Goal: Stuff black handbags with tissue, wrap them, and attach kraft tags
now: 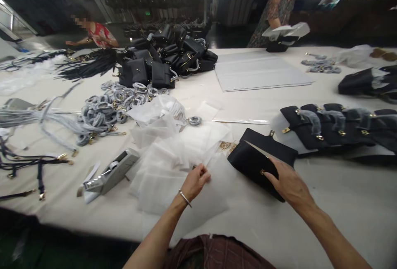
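Nearest you, the worktop (335, 211) runs in front of your reddish-brown garment (229, 252), and both of your forearms reach over it. Your left hand (194, 181), with a bracelet (185, 198) at the wrist, is over the spread of translucent sheets (158, 182); its fingers are drawn narrowly together, though you cannot tell from here whether they pinch anything. Your right hand (290, 184) holds the black bag (251, 165) by its edge, the thumb on the outer face near a gold clasp and the other fingers at the parted opening. That bag sits tilted on the worktop, just right of the sheets. To the left of the sheets lies a grey box (119, 171). Beyond the sheets you have a single wrapped coil (195, 121) and a thin pale strip (242, 121); left of these is a heap of grey-wrapped straps (102, 111), and to the right a row of black bags (299, 130) with wrapped handles. Farther off are a pile of black bags (136, 70) and a flat grey panel (260, 70). Across the worktop, one person in red (102, 33) is at the left, and another in patterned clothing (274, 6) stands behind the panel.
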`<state>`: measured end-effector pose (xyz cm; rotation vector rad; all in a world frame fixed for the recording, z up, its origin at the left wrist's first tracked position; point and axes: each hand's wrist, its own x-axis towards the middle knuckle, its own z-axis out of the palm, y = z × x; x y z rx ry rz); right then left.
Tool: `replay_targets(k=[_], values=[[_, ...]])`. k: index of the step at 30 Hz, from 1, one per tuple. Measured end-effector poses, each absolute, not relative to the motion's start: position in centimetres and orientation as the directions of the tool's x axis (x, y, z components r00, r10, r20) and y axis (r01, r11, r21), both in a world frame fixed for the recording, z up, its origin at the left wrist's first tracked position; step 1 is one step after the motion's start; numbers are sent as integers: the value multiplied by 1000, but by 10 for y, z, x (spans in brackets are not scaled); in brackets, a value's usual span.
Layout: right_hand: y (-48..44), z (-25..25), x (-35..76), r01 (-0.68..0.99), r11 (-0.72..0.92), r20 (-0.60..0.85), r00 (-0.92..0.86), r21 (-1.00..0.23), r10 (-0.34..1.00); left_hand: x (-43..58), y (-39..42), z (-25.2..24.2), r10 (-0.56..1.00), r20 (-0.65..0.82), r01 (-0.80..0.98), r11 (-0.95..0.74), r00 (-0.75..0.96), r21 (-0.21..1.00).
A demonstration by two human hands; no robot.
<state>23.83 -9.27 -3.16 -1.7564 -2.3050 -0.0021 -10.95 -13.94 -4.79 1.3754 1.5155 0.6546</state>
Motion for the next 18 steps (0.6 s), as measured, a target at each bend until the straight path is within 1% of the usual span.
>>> replay_targets(k=[1, 2, 4, 6, 7, 8, 9, 11, 13, 15, 17, 18], values=[[-95, -32, 237, 959, 242, 162, -217, -151, 963, -108, -137, -49, 942, -312, 473, 223, 119, 852], [-99, -32, 236, 965, 210, 132, -191, -154, 973, -108, -136, -52, 931, -340, 552, 214, 136, 806], [-109, -34, 235, 971, 174, 87, -161, -165, 983, -110, -134, -59, 912, -396, 757, 182, 109, 627], [-119, -37, 236, 963, 183, 84, -169, -200, 982, -113, -133, -66, 907, -419, 882, 161, 45, 442], [-122, -40, 238, 954, 197, 100, -179, -226, 979, -115, -133, -70, 910, -413, 909, 152, 24, 388], [-124, -43, 239, 945, 208, 123, -182, -254, 976, -116, -134, -74, 921, -390, 922, 134, 19, 362], [-126, -47, 242, 934, 214, 142, -179, -285, 973, -116, -134, -76, 937, -347, 929, 100, 32, 357], [-125, -55, 247, 911, 200, 134, -161, -361, 978, -111, -135, -80, 976, -195, 927, -20, 100, 375], [-122, -62, 253, 884, 145, 53, -135, -445, 989, -101, -134, -79, 979, 14, 878, -191, 206, 439], [-117, -65, 261, 861, 62, -44, -97, -505, 994, -88, -127, -73, 942, 185, 796, -336, 281, 503], [-108, -62, 270, 850, -28, -112, -37, -525, 993, -75, -112, -64, 907, 286, 744, -418, 309, 522], [-103, -59, 274, 847, -70, -134, -1, -527, 991, -71, -102, -61, 895, 318, 742, -439, 313, 506]])
